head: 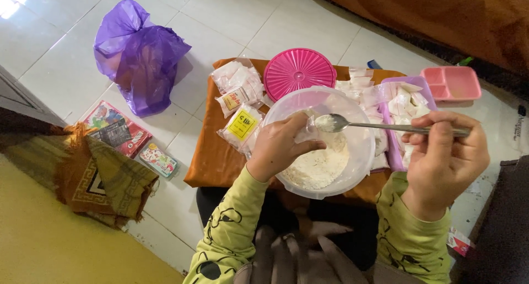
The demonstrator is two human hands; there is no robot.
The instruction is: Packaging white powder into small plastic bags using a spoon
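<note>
Yellow-green knit sleeves (231,229) frame the bottom of the view as two bare hands work over a round, translucent plastic bowl (358,151) of fine white powder (319,165). Right hand (443,162) is curled around the thin handle of a metal spoon (336,122), thumb and fingers closed on it, the shallow bowl of the spoon heaped with powder and held level above the container. Left hand (278,146) pinches a small clear plastic pouch (309,130) at its mouth, fingers bunched, right beside the spoon's tip and over the powder. The bowl sits at the near edge of a low surface draped in smooth orange cloth (212,157). Just behind it lies a ribbed pink round lid (299,69); to its left, crinkled packets (239,85) of white powder, one bearing a yellow label. To its right, a lilac tray (394,151) holds more small filled pouches, with a pink divided box (452,82) beyond. On the glossy white floor tiles (66,69) farther left rest a crumpled purple plastic bag (140,55), a flat printed carton (115,127) and a fringed woven mat (99,179).
</note>
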